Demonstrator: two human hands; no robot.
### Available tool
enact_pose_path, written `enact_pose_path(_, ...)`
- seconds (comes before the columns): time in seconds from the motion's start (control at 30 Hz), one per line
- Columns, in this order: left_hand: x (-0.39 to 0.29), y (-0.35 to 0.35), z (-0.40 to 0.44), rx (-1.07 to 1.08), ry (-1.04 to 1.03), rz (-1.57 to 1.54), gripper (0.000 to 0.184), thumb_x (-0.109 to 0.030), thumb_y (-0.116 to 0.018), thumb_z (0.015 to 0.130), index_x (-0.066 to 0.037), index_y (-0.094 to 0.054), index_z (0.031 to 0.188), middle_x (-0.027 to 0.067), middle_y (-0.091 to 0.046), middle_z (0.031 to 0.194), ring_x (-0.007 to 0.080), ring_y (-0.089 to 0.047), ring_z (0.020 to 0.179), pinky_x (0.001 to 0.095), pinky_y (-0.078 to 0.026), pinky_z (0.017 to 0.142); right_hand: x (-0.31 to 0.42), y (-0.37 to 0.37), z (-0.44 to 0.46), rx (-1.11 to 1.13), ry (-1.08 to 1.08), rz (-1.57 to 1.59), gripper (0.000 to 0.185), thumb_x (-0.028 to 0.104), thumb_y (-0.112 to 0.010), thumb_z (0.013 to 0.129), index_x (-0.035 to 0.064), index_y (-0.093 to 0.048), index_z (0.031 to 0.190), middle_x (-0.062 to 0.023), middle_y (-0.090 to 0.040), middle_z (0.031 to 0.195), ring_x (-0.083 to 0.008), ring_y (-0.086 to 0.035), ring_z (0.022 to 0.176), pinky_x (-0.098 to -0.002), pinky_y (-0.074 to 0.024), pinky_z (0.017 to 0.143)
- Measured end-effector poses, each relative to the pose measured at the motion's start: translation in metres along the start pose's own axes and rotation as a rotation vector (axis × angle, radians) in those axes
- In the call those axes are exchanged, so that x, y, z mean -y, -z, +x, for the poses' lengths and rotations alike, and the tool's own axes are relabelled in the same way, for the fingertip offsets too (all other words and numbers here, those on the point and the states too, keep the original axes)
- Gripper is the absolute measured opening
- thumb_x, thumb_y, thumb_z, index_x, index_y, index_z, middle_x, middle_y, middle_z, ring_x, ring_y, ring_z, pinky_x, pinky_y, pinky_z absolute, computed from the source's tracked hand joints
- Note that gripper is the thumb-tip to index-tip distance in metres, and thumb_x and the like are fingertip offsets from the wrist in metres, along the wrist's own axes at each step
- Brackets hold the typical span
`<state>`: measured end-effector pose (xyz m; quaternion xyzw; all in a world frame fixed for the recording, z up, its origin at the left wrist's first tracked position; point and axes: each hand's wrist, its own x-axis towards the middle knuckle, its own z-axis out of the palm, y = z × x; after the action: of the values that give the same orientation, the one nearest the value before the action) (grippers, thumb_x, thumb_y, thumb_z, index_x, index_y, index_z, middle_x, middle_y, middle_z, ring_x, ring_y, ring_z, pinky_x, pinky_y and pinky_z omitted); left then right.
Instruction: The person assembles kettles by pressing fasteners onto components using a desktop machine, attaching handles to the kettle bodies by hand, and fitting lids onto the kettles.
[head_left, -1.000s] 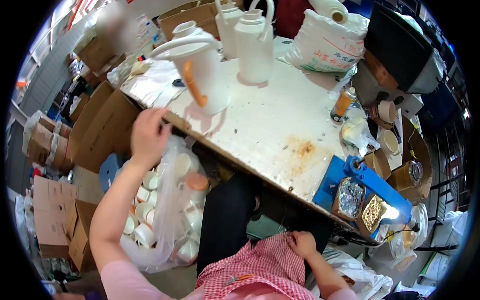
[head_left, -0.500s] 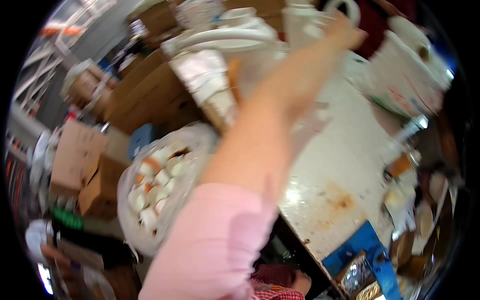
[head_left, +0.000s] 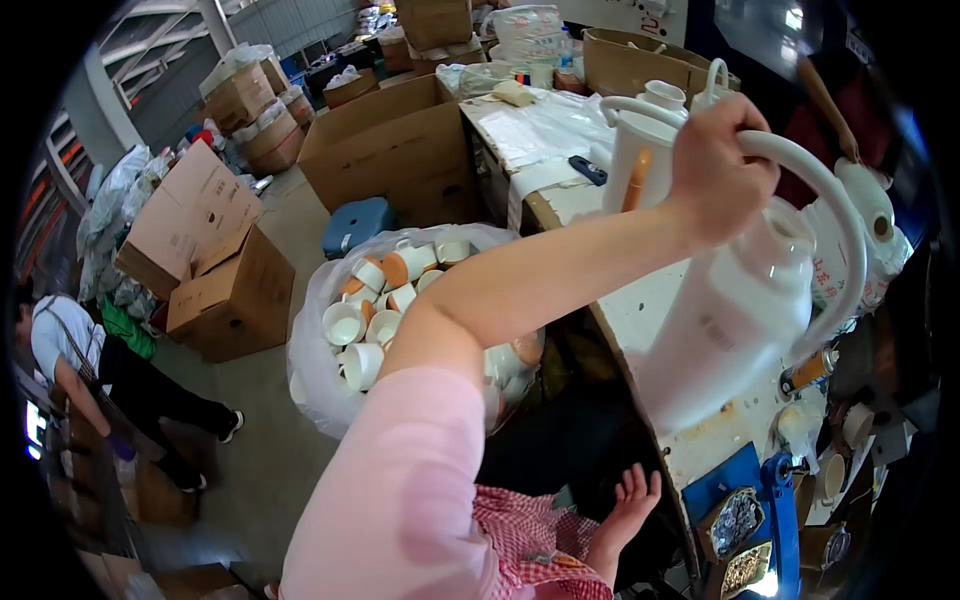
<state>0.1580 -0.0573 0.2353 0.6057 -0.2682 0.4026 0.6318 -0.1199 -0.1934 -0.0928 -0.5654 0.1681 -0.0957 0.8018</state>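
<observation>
My left hand [head_left: 725, 170] is closed around the big loop handle of a white jug [head_left: 735, 320]. The jug leans, its neck without a lid, and its body hangs over the near edge of the white worktable [head_left: 650, 305]. Low in the view, my right hand [head_left: 632, 508] is held beside the table edge with its fingers apart and nothing in it. Behind my left forearm stands another white jug [head_left: 640, 160] with an orange-brown strip in front of it.
A plastic bag [head_left: 310, 385] of white and orange-brown cup-like parts is left of the table. A blue clamp-like tool [head_left: 782, 500] sits at the near table end. Cardboard boxes [head_left: 390, 140] line the back. A person [head_left: 95, 350] bends at far left; another person's arm [head_left: 828, 105] shows upper right.
My left hand has come nearer from the table's far end, bringing the white jug by its handle. My right hand has risen further into view, and the camera view has shifted.
</observation>
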Motion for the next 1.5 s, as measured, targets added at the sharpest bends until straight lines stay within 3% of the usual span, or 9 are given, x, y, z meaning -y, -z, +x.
enact_pose_path(0.1,-0.049,0.066,-0.041,0.007,0.033,-0.177,0.012,0.0,-0.064,0.079,-0.004,-0.053,0.079,0.0035,-0.054,0.07,0.0125,-0.051,0.068,0.0296,-0.042,0.06,0.022,0.006,-0.01,0.066,-0.327,0.802,0.077,0.064,-0.027,0.103,0.0068,-0.031,0.155,-0.0167,-0.039,0.156,-0.0336,-0.035,0.144,-0.0459,-0.0244,0.12)
enact_pose_path(0.17,-0.078,0.106,-0.089,0.18,0.317,-0.303,0.014,-0.002,-0.064,0.079,-0.008,-0.052,0.082,-0.002,-0.052,0.075,0.0088,-0.048,0.067,0.0262,-0.04,0.06,0.041,0.003,-0.03,0.645,-0.244,0.801,0.067,0.051,-0.035,0.104,0.0075,-0.033,0.155,-0.0144,-0.037,0.158,-0.0328,-0.034,0.146,-0.0513,-0.0219,0.121)
enact_pose_path(0.5,-0.09,0.155,-0.155,0.532,0.073,-0.436,0.009,-0.001,-0.055,0.093,-0.004,-0.057,0.102,0.0127,-0.064,0.092,0.0233,-0.06,0.087,0.037,-0.05,0.085,0.039,0.08,-0.075,-0.059,-0.562,0.537,0.034,0.027,-0.049,0.104,0.0003,-0.062,0.121,-0.0104,-0.07,0.116,-0.0232,-0.066,0.105,-0.0406,-0.0522,0.096)
enact_pose_path(0.67,-0.064,0.217,-0.181,1.515,0.384,0.498,0.034,0.006,-0.057,0.082,-0.01,-0.071,0.108,0.0105,-0.07,0.118,0.0364,-0.063,0.111,0.0416,-0.044,0.102,0.043,0.139,-0.132,-0.351,-0.505,0.076,0.037,0.027,-0.059,0.101,-0.0043,-0.062,0.12,-0.0135,-0.071,0.107,-0.0222,-0.069,0.09,-0.0379,-0.0567,0.079)
enact_pose_path(0.77,-0.063,0.212,-0.204,1.516,0.02,0.55,0.04,0.001,-0.058,0.083,-0.008,-0.068,0.121,0.0138,-0.064,0.128,0.0379,-0.057,0.122,0.0431,-0.04,0.108,0.028,0.11,-0.141,-0.39,-0.294,-0.214,0.039,0.026,-0.066,0.097,-0.0091,-0.061,0.114,-0.0119,-0.069,0.098,-0.0174,-0.064,0.078,-0.0324,-0.0532,0.072)
enact_pose_path(0.83,-0.088,0.19,-0.232,1.177,0.719,0.227,0.045,-0.007,-0.06,0.085,-0.005,-0.06,0.13,0.0164,-0.057,0.138,0.0357,-0.051,0.129,0.0434,-0.037,0.111,0.034,0.098,-0.136,-0.404,-0.324,-0.268,0.034,0.026,-0.065,0.097,-0.0063,-0.064,0.11,-0.0092,-0.068,0.088,-0.0157,-0.061,0.073,-0.0321,-0.0518,0.068)
enact_pose_path(0.97,-0.055,0.205,-0.291,1.111,1.241,0.245,0.051,-0.026,-0.048,0.098,-0.003,-0.043,0.144,0.0176,-0.048,0.142,0.028,-0.046,0.131,0.039,-0.034,0.111,0.07,0.143,-0.121,-0.359,-0.315,-0.507,0.028,0.025,-0.062,0.099,0.0003,-0.068,0.088,-0.006,-0.065,0.069,-0.0096,-0.06,0.066,-0.0292,-0.0493,0.061)
enact_pose_path(1.1,-0.035,0.205,-0.314,0.908,1.22,0.114,0.05,-0.031,-0.045,0.102,-0.003,-0.043,0.143,0.0156,-0.05,0.134,0.0258,-0.049,0.124,0.038,-0.037,0.108,0.113,0.203,-0.053,-0.677,0.382,-0.88,0.015,0.017,-0.068,0.092,0.0028,-0.072,0.09,-0.0078,-0.068,0.077,-0.019,-0.064,0.069,-0.0298,-0.0491,0.064)
enact_pose_path(1.5,-0.026,0.155,-0.299,0.896,1.148,0.252,0.042,-0.029,-0.043,0.103,-0.003,-0.048,0.136,0.0128,-0.052,0.131,0.0242,-0.05,0.119,0.0359,-0.037,0.106,0.12,0.238,0.018,-0.745,0.166,-1.243,0.021,0.026,-0.073,0.083,0.0063,-0.077,0.09,-0.0117,-0.074,0.084,-0.0267,-0.069,0.075,-0.0379,-0.0512,0.073)
